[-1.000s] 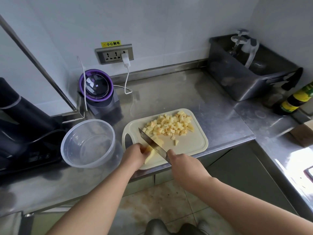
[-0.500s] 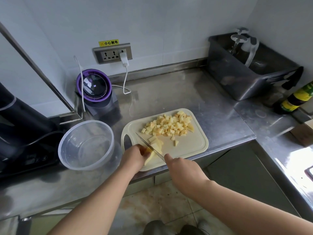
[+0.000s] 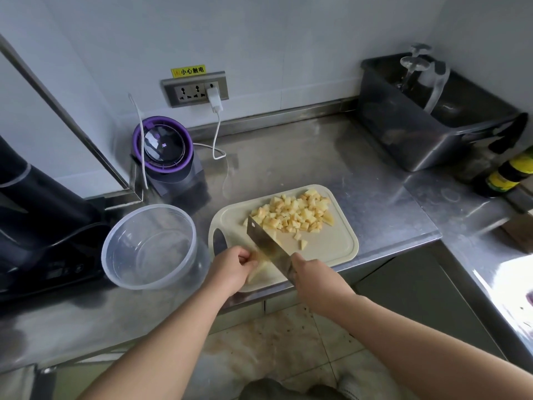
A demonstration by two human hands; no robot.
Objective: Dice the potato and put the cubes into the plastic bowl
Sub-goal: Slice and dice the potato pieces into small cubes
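A cream cutting board (image 3: 331, 249) lies near the counter's front edge. A pile of pale yellow potato cubes (image 3: 297, 215) covers its far half. My left hand (image 3: 230, 269) curls over the remaining potato piece (image 3: 258, 271) at the board's near left corner. My right hand (image 3: 314, 277) grips the handle of a cleaver (image 3: 268, 243), whose broad blade is tilted flat-side up just right of my left fingers. A clear plastic bowl (image 3: 121, 272) stands left of the board with nothing in it.
A purple-rimmed appliance (image 3: 163, 147) stands behind the bowl, its white cable plugged into the wall socket (image 3: 196, 89). A black machine (image 3: 43, 226) fills the left. At the back right are a grey bin (image 3: 427, 134) and a dark bottle (image 3: 507, 174).
The cleaver's blade has tipped from edge-on to show its flat side, and has shifted towards the cube pile. My left hand still holds the potato piece.
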